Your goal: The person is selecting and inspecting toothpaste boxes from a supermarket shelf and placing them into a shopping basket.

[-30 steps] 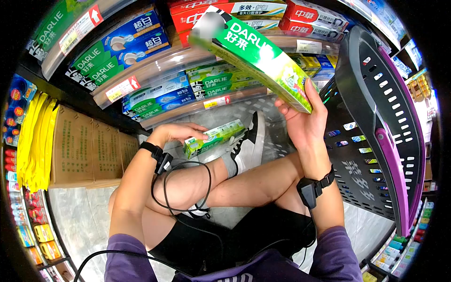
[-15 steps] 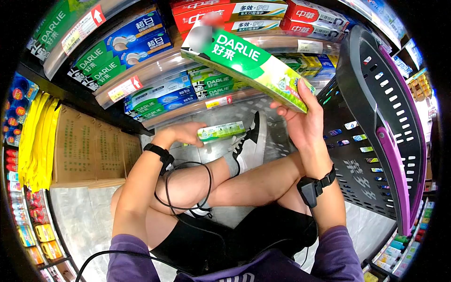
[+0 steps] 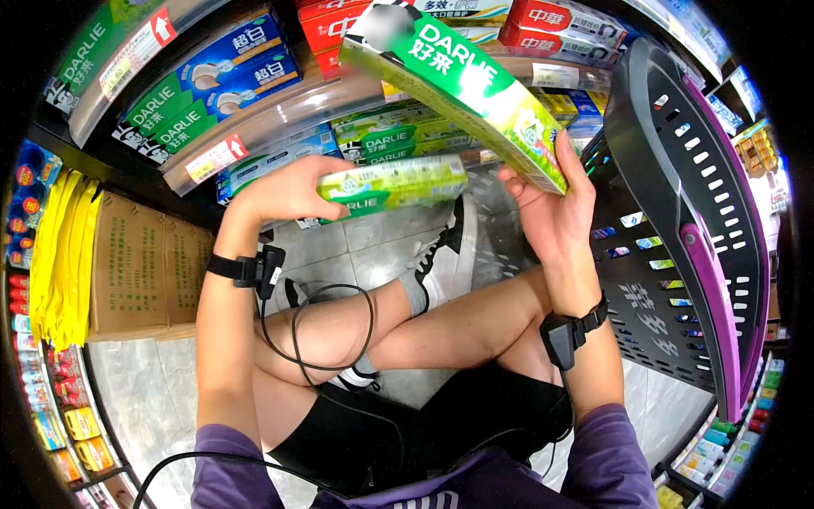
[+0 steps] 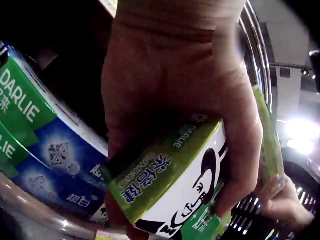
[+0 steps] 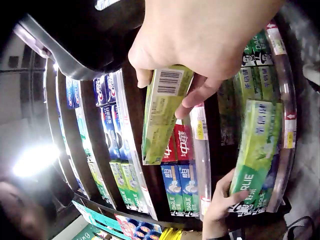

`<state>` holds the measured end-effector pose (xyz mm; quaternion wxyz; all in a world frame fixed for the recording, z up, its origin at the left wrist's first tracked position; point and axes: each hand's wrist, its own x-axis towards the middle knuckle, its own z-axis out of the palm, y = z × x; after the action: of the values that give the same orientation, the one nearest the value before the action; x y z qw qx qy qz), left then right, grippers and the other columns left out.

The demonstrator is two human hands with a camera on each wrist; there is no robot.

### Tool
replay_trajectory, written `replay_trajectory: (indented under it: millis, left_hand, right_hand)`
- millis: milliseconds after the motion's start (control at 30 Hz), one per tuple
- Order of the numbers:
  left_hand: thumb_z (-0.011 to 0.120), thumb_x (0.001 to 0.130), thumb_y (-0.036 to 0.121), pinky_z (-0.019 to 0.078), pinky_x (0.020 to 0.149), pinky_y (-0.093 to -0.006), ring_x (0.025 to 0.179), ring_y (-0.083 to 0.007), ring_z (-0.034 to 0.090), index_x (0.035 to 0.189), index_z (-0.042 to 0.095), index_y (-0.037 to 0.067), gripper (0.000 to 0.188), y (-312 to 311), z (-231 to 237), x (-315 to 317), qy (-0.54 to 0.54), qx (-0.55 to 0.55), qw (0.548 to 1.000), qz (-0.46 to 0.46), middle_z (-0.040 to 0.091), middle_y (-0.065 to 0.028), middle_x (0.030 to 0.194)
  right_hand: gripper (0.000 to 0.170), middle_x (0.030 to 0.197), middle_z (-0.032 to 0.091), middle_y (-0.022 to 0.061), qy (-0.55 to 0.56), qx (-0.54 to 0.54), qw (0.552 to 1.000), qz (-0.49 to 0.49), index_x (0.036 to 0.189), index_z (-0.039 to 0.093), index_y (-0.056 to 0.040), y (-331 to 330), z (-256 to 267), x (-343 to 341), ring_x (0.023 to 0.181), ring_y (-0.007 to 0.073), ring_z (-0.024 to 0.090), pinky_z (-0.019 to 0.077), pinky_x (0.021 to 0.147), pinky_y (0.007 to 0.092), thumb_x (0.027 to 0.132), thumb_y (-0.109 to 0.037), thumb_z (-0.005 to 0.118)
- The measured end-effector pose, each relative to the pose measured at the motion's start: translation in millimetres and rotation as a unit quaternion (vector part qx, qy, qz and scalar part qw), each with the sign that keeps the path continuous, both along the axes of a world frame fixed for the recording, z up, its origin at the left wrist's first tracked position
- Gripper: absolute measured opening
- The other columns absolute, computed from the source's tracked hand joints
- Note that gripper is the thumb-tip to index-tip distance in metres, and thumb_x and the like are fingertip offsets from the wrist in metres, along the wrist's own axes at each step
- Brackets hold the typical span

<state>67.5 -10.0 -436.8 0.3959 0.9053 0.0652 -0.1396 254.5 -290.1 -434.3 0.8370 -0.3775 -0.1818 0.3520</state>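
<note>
Just raised a box [image 3: 403,182] in the gripping fingers of the left hand [image 3: 288,197], well left of the basket [image 3: 642,127]. Still pinching a second box [image 3: 475,95] in the right hand [image 3: 555,212], nearer the basket (apparently leaving neither hand free).

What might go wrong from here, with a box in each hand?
The right hand grips its long green box near one end only, so the free end might dip or slip. In the head view, the left hand holds a second green box that looks close to it; they could bump. The loosely looped cable over the legs might snag.
</note>
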Motion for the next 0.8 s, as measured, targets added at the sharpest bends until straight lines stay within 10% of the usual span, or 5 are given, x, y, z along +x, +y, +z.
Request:
replay_trajectory:
  millis: [200,500,800]
  left_hand:
    - [0.073,0.073,0.018,0.0479,0.095,-0.0329,0.099,-0.019,0.064,0.131,0.057,-0.003,0.064,-2,16,1,-0.205,0.046,0.975,0.071,0.071,-0.0166,0.11]
    - [0.073,0.078,0.024,0.0515,0.087,-0.0431,0.098,-0.0422,0.065,0.127,0.061,0.003,0.055,-2,6,6,-0.193,0.207,0.951,0.122,0.069,-0.0253,0.106]
    - [0.068,0.09,0.045,0.0516,0.083,-0.0472,0.099,-0.0422,0.065,0.12,0.064,0.003,0.052,3,-13,5,-0.215,0.342,0.897,0.179,0.068,-0.025,0.107]
  right_hand:
    - [0.042,0.105,0.071,0.0163,0.0,0.019,1.0,0.005,0.118,0.06,-0.0005,0,2,-1,0.077,0.0254,0.07,0.0517,0.063,0.0289,0.102,-0.038,0.053]
    - [0.042,0.105,0.071,0.0156,0.0,0.005,1.0,-0.008,0.119,0.059,-0.0008,2,1,-3,0.077,0.0256,0.07,0.051,0.063,0.0289,0.102,-0.038,0.053]
    - [0.038,0.106,0.071,0.0154,0.0,0.006,1.0,-0.001,0.119,0.058,-0.0019,2,-4,-1,0.077,0.0259,0.07,0.0521,0.061,0.0289,0.101,-0.036,0.055]
